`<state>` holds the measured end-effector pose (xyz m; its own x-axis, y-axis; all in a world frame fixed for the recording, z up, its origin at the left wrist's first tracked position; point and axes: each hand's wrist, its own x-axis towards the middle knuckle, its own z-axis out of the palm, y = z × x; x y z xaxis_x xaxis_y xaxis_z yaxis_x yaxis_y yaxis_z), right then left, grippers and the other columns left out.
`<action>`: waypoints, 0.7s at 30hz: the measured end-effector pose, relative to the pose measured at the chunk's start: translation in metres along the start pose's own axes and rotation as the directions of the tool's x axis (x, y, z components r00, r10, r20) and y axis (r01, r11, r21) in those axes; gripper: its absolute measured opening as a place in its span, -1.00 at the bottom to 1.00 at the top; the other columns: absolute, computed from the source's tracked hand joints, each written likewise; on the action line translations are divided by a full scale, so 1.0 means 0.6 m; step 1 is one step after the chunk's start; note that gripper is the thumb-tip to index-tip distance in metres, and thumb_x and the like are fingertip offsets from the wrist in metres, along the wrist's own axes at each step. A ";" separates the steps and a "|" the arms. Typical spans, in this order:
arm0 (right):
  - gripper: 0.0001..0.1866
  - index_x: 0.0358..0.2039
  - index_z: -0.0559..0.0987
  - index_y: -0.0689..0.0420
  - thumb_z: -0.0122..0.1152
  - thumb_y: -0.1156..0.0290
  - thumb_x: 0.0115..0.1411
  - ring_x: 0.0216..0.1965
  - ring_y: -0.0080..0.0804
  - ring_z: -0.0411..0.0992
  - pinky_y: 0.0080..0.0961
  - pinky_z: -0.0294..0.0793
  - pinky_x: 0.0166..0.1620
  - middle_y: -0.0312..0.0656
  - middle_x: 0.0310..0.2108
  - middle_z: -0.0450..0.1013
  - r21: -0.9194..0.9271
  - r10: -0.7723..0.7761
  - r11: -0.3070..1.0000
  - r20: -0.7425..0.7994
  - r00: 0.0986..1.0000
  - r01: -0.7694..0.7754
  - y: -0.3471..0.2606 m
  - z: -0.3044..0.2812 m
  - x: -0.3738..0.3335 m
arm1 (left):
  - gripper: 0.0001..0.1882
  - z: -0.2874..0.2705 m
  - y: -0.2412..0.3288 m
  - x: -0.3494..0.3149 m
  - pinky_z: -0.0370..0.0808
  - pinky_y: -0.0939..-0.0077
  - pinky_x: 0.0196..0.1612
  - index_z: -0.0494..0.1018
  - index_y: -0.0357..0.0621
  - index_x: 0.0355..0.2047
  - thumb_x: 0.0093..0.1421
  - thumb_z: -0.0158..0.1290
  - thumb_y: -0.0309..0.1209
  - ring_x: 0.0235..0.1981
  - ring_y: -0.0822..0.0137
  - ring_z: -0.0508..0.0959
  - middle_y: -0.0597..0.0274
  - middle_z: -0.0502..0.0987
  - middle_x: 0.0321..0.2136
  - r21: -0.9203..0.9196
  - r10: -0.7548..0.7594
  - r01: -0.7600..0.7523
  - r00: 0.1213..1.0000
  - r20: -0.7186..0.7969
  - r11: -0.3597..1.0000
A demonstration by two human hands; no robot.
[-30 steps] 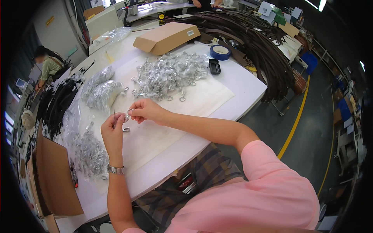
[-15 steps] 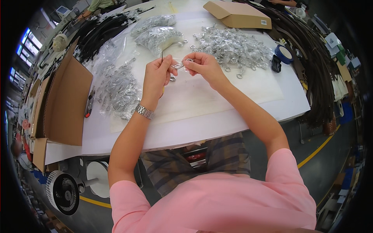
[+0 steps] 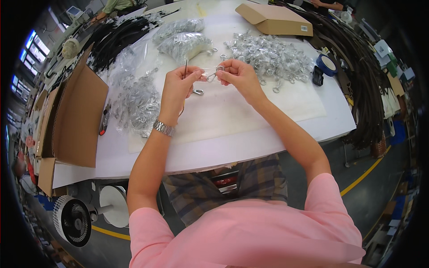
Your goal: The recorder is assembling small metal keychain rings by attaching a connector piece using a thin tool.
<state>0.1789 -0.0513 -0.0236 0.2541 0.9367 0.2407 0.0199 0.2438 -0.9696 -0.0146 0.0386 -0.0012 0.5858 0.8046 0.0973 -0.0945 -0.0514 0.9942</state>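
Note:
Over the table, my left hand (image 3: 182,84) pinches the edge of a small clear plastic bag (image 3: 207,71). A thin pointed tool (image 3: 186,68) sticks up from the same hand, with a bit of yellow showing below the palm; its kind is hard to make out. My right hand (image 3: 239,77) is closed, fingertips gripping a small metal ring clasp (image 3: 212,77) at the bag. On the table by my left fingers lies a loose metal snap hook (image 3: 198,92). A heap of bagged metal ring clasps (image 3: 270,58) spreads beyond my right hand.
More bagged metal pieces (image 3: 143,102) lie left of my left arm, near a cutter (image 3: 105,119) and an open cardboard box (image 3: 78,116). Large filled bags (image 3: 185,44) stand beyond my hands. A flat carton (image 3: 272,20), blue tape roll (image 3: 327,64) and dark straps (image 3: 362,80) are farther right.
My hands have drawn slightly apart, and the clasp between them shows more clearly. The snap hook on the table is more exposed beside my left hand.

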 end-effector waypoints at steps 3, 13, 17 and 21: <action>-0.76 -0.12 0.56 0.26 0.34 0.44 0.26 -0.40 -0.63 0.46 -0.65 0.48 -0.27 -0.29 -0.40 0.55 0.031 -0.018 0.999 0.007 1.000 0.018 0.000 -0.014 0.001 | -0.79 0.013 0.006 -0.003 0.05 0.76 -0.71 0.58 -0.32 -0.23 0.25 0.21 -0.40 -0.76 0.72 0.18 0.11 0.67 -0.39 -0.015 -0.088 0.089 0.994 0.064 0.996; -0.80 -0.24 0.62 0.26 0.33 0.37 0.29 -0.45 -0.67 0.46 -0.66 0.51 -0.34 -0.32 -0.44 0.56 0.021 -0.035 0.999 -0.084 0.996 0.037 -0.004 0.000 -0.006 | -0.82 0.021 -0.010 -0.007 0.07 0.77 -0.72 0.54 -0.29 -0.27 0.26 0.22 -0.40 -0.78 0.70 0.20 0.02 0.66 -0.40 -0.011 -0.108 0.110 0.988 0.114 0.994; -0.80 -0.30 0.63 0.27 0.29 0.35 0.31 -0.48 -0.68 0.45 -0.66 0.51 -0.37 -0.33 -0.46 0.56 -0.054 -0.085 0.995 -0.117 0.990 0.079 -0.007 -0.002 -0.006 | -0.81 0.025 -0.016 -0.004 0.08 0.77 -0.72 0.54 -0.29 -0.24 0.27 0.20 -0.40 -0.78 0.70 0.20 0.03 0.65 -0.40 -0.020 -0.102 0.107 0.982 0.158 0.994; -0.83 -0.35 0.64 0.25 0.25 0.40 0.31 -0.52 -0.68 0.43 -0.64 0.44 -0.44 -0.34 -0.55 0.52 -0.253 -0.167 0.959 -0.132 0.977 0.130 -0.015 -0.003 -0.006 | -0.79 0.031 -0.012 -0.010 0.08 0.77 -0.71 0.53 -0.31 -0.20 0.29 0.19 -0.38 -0.77 0.69 0.20 0.07 0.64 -0.42 -0.078 -0.180 0.201 0.960 0.216 0.977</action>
<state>0.1795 -0.0571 -0.0157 0.3725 0.8416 0.3911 0.2962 0.2916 -0.9095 -0.0027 0.0229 -0.0079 0.7534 0.6533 -0.0756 -0.0378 0.1577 0.9868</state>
